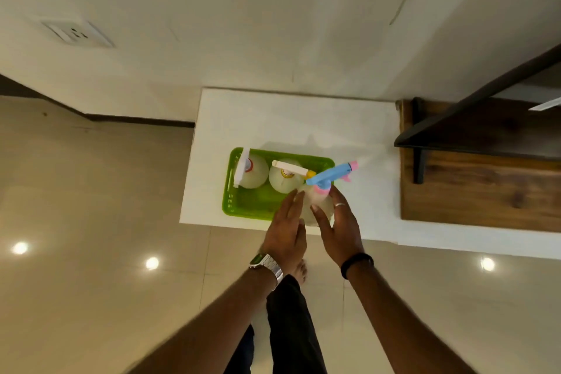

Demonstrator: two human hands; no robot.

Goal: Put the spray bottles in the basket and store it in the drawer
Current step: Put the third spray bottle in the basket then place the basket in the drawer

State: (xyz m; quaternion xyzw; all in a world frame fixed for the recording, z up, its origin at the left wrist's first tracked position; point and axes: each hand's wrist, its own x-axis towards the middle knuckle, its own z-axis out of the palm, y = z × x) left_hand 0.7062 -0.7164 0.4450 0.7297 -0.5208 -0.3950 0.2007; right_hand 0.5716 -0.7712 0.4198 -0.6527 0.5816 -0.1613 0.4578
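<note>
A green plastic basket (243, 206) sits on a white cabinet top (303, 118). Two pale spray bottles stand inside it: one with a white trigger and red collar (253, 174) at the left, one with a white and yellow trigger (283, 179) beside it. A third bottle with a blue and pink trigger head (331, 174) is over the basket's right end. My right hand (338, 228) grips its pale body from the right. My left hand (285, 228) rests flat against the bottle's left side, fingers straight.
A dark wooden shelf unit with a black bracket (473, 161) stands right of the white top. The beige tiled floor (91, 191) lies to the left and below. A wall socket (77, 35) is on the wall. My legs and foot are under my arms.
</note>
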